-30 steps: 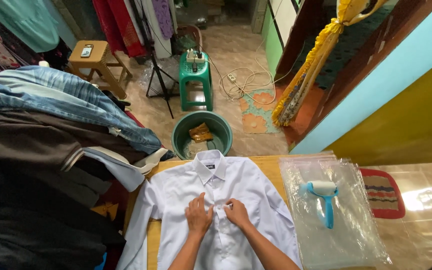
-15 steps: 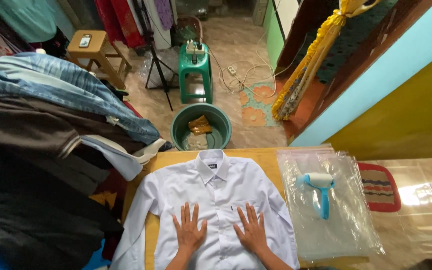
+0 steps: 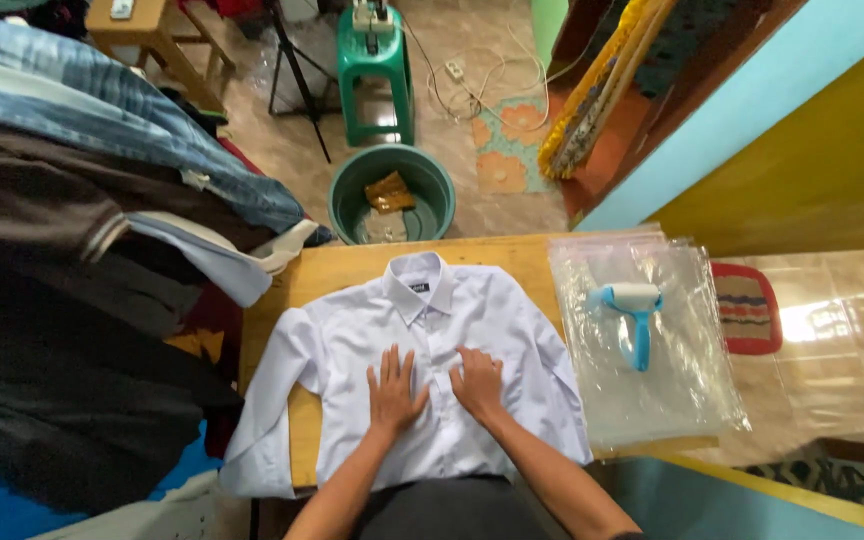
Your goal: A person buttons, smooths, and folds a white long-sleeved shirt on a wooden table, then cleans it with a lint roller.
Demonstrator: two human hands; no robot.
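Two hands: both flat, palms down, fingers spread, gripping nothing
Left hand [image 3: 395, 388]: pressed on the shirt front, just left of the button strip
Right hand [image 3: 477, 382]: pressed on the shirt front, just right of the button strip, close beside the left
Shirt [image 3: 352, 340]: white, long-sleeved, lying face up on the bench, collar pointing away, left sleeve hanging over the bench edge
Bench [image 3: 337, 268]: wooden, bare at the far left corner
Plastic bags [image 3: 672, 390]: clear, stacked flat on the bench, just right of the shirt
Lint roller [image 3: 632, 312]: blue handle, white head, lying on the bags
Clothes pile [image 3: 82, 230]: dark and denim pieces, heaped left of the bench
Basin [image 3: 392, 190]: green, round, on the floor beyond the bench
Stool [image 3: 377, 70]: green plastic, further back
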